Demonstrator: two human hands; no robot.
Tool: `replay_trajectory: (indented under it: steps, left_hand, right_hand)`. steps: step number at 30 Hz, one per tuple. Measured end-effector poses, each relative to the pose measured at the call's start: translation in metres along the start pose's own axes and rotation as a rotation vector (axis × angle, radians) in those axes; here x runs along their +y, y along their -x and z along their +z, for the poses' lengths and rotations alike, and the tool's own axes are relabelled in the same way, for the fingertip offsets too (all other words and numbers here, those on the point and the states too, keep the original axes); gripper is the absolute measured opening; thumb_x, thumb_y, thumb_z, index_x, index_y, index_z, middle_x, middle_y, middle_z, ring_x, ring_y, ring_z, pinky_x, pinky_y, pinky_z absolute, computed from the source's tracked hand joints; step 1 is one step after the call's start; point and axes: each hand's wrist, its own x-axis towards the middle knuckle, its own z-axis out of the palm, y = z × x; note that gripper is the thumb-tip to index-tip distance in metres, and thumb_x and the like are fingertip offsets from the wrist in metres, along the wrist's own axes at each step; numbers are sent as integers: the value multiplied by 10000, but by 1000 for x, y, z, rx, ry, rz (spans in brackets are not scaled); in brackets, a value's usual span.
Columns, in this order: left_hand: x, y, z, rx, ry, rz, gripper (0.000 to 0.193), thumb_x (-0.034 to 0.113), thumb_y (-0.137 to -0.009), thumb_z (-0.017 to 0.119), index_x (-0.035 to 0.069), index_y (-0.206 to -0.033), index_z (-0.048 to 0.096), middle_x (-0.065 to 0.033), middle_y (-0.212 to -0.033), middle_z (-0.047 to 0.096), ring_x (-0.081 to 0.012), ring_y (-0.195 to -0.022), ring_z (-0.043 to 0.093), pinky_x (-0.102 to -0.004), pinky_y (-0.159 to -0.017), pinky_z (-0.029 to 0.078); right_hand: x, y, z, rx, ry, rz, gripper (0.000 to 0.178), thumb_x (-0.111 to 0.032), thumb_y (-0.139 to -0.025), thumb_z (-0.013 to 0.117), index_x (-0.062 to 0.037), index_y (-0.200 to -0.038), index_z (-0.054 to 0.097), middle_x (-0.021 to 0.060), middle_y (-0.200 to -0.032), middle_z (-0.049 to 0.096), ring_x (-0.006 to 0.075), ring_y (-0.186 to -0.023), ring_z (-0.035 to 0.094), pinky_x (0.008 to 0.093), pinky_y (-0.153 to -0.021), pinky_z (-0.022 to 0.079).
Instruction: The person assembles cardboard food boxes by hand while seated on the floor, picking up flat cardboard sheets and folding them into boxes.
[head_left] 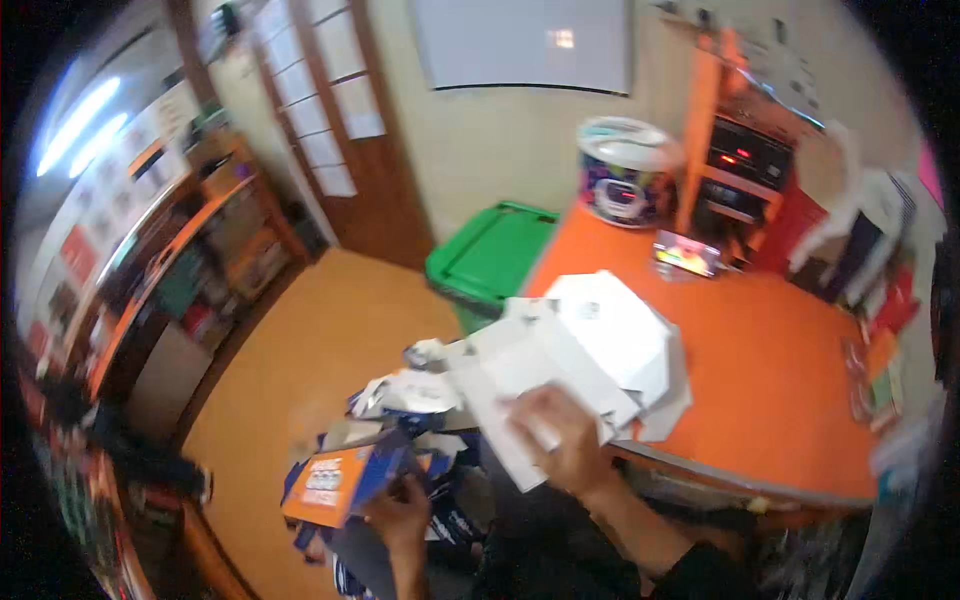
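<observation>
My left hand (400, 512) grips the edge of an orange and blue printed carton (328, 488), low and to the left. My right hand (562, 440), its fingers curled, holds an opened-out white cardboard box (530, 362) with its pale inner side up, tilted over the table's near left corner. Behind that box, several flat white cardboard pieces (610, 325) lie stacked on the orange tabletop (770, 375). Below and left is a heap of crumpled blue and white packaging (410, 393), partly hidden by the carton. Motion blurs both hands somewhat.
A green lidded bin (495, 250) stands against the table's far left side. On the tabletop are a round white-lidded tub (627, 170) and a lit phone (687, 253), with an orange shelf (703, 130) of black devices behind. A wooden door (375, 190) and low shelves (190, 250) stand left.
</observation>
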Motion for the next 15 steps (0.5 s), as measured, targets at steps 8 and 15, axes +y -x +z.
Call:
replay_trajectory:
  steps: [8, 15]
  left_hand:
    - [-16, -65, 35, -301, -129, -119, 432, 106, -665, 648, -76, -1057, 630, -240, -835, 644, -297, -732, 643, -372, -648, 491]
    - [-59, -65, 75, -317, -459, 13, 635, 266, -740, 696, -118, -1219, 531, -364, -1136, 534, -492, -1025, 561, -486, -868, 472]
  right_hand:
    - [287, 49, -279, 318, 879, 554, 407, -86, -857, 543, -70, -1262, 509, 170, -1084, 571, 343, -965, 578, 434, -820, 480]
    - [344, 16, -260, 267, 1176, 632, 601, -189, -861, 557, -193, -1428, 357, 145, -1323, 445, 397, -1181, 423, 541, -964, 378]
